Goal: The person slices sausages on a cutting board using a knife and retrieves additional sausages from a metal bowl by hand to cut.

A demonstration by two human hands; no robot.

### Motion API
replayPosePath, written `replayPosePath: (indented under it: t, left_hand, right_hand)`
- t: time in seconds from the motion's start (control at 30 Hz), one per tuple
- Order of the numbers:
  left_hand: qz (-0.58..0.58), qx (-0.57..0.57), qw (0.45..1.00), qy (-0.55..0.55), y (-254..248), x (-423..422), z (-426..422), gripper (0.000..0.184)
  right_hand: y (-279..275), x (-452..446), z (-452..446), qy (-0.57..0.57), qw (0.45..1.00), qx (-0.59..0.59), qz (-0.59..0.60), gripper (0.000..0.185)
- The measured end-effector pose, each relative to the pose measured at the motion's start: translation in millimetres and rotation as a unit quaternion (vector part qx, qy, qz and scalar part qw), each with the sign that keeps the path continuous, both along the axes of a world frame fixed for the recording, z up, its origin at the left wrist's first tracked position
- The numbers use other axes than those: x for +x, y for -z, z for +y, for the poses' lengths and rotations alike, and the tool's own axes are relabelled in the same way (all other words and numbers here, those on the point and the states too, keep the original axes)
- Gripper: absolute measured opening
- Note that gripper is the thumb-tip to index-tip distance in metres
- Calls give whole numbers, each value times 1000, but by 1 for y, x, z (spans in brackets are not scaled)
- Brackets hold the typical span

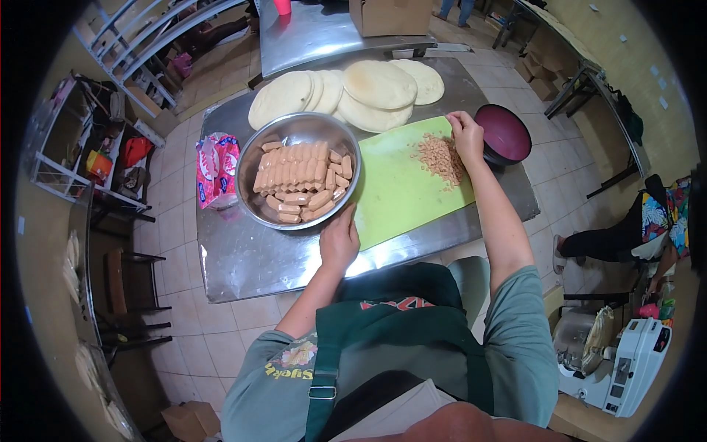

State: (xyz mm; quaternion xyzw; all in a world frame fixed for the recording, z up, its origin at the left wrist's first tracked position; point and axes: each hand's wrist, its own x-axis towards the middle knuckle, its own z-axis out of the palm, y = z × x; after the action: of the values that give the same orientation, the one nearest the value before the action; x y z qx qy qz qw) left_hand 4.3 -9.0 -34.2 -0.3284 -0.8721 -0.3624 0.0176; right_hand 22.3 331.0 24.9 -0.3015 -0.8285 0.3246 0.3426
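A green cutting board (390, 184) lies on the metal table, with a pile of chopped pinkish bits (440, 158) near its right side. My right hand (466, 136) is closed at the board's top right edge, beside the pile; what its fingers hold is too small to tell. My left hand (340, 239) is by the board's lower left corner, against the steel bowl (247, 202); its fingers are partly hidden. Sausages (294, 168) fill much of that bowl, some in a block, others loose. A dark red bowl (508, 132) stands just right of my right hand.
Round flatbreads (379, 85) lie along the table's back. A pink plastic package (217, 169) is left of the steel bowl. Behind is another metal table (309, 44) with a cardboard box (390, 16). A person (604, 239) stands at the right; a white machine (637, 365) is lower right.
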Motion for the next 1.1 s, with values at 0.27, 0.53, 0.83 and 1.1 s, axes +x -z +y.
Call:
replayPosePath:
  t: [0.27,0.53,0.83,1.1]
  left_hand:
    - [-28,16,999,-3,-3,1,1,36]
    - [-23,44,999,5,-2,0,0,32]
    - [-27,39,999,2,9,0,0,31]
    - [11,42,999,10,27,-1,-1,30]
  right_hand:
    - [-18,-5,-32,-99,937,219,-253,36]
    - [-35,-60,-126,-371,913,159,-62,44]
    - [-14,-97,-220,-477,834,246,-127,49]
    - [-47,-86,-284,-470,743,272,-390,31]
